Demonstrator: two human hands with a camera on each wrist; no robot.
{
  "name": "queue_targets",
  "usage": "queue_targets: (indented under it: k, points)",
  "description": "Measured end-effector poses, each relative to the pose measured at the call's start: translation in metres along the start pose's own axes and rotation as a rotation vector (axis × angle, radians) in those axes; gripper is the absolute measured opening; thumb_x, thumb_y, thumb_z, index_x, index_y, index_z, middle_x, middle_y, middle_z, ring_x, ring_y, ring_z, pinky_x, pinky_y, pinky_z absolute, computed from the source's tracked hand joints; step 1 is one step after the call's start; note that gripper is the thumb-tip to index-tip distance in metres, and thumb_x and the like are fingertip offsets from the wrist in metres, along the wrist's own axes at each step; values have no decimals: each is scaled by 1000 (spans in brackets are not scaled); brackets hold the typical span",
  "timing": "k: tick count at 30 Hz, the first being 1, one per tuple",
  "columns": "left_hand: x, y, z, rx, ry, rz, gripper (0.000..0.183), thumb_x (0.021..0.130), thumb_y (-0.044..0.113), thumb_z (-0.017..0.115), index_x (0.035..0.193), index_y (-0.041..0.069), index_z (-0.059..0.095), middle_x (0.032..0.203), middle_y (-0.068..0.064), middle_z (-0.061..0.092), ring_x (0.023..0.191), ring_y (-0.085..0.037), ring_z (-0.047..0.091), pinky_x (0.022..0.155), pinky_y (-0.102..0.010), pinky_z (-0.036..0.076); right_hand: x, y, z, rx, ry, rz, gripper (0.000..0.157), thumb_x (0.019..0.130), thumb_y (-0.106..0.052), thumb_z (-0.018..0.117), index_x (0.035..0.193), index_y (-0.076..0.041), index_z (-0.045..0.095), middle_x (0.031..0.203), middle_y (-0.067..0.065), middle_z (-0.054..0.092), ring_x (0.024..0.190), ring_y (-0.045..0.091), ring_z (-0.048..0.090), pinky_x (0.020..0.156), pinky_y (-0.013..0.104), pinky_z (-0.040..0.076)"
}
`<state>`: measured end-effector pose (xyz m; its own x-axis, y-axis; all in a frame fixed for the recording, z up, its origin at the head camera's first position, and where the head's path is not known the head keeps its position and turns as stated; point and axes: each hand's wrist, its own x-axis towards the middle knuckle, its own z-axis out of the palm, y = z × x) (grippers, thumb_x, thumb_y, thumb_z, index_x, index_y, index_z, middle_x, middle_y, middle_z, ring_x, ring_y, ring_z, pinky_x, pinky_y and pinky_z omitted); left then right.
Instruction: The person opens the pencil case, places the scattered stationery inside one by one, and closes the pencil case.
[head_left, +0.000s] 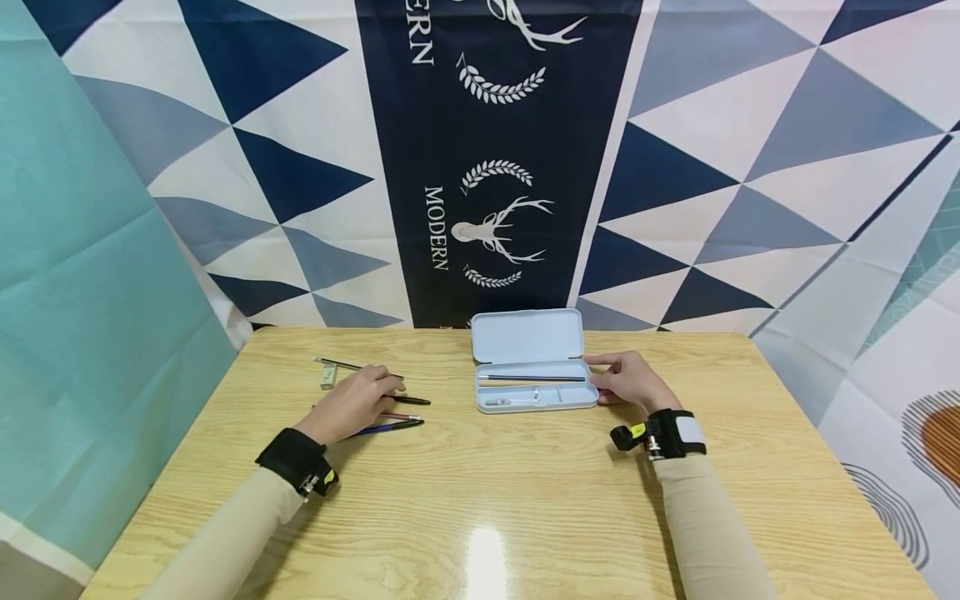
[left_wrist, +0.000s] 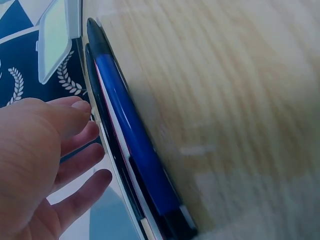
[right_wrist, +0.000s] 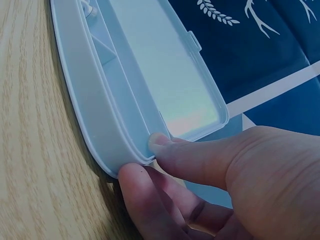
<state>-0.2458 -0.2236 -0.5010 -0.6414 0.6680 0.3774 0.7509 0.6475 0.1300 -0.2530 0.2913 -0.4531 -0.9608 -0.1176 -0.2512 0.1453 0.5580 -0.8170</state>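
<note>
My left hand reaches over several writing tools on the table's left side, its fingers loosely bent. Nothing shows between thumb and fingers in the left wrist view. Near its fingertips lies a dark pencil; around the hand are a black pen, a red pencil and a blue pen. The hand partly hides them. At the right, my right hand pinches the end of a light blue pencil case, thumb on the rim and fingers outside. Its lid stands raised.
Inside the case lie a dark pencil, a yellowish one and a small compass-like tool. A small whitish block, perhaps an eraser, lies left of the left hand. Patterned cloth hangs behind the wooden table.
</note>
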Motion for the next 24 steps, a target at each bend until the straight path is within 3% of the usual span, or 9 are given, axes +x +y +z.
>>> queue_targets:
  k: [6,9,11,17,24]
  points:
    - [-1,34,-40,59,-83,-126,23,99,2,83,120,11,82,110,-8,77,96,-23,75,82,-37,64,0,-2,1,5,-4,7,54,110,-7,71,161,0,57,84,7,60,63,7,69,63,21,62]
    - [-4,34,-43,63,-68,-145,22,98,1,84,118,10,82,109,-9,78,95,-24,75,82,-38,65,-1,-3,1,9,-6,10,54,110,-7,70,162,0,57,85,7,60,64,7,69,63,21,62]
    - [-7,28,-40,46,-36,-127,22,96,0,85,116,10,82,107,-9,78,94,-25,75,81,-39,65,-1,-3,1,8,-2,9,53,110,-7,70,161,0,58,84,7,61,64,7,69,63,20,62]
    - [-18,-7,-5,11,34,-84,21,98,6,86,118,14,82,109,-9,77,94,-25,74,77,-40,64,0,-1,0,5,-1,3,53,110,-7,70,161,1,58,84,7,62,64,7,69,63,21,62]
    - [-21,-33,19,-24,2,-127,31,95,8,90,121,21,81,112,-3,78,96,-21,74,79,-38,64,-1,-1,0,9,-4,16,54,110,-8,70,162,0,57,87,7,61,65,8,70,64,21,62]
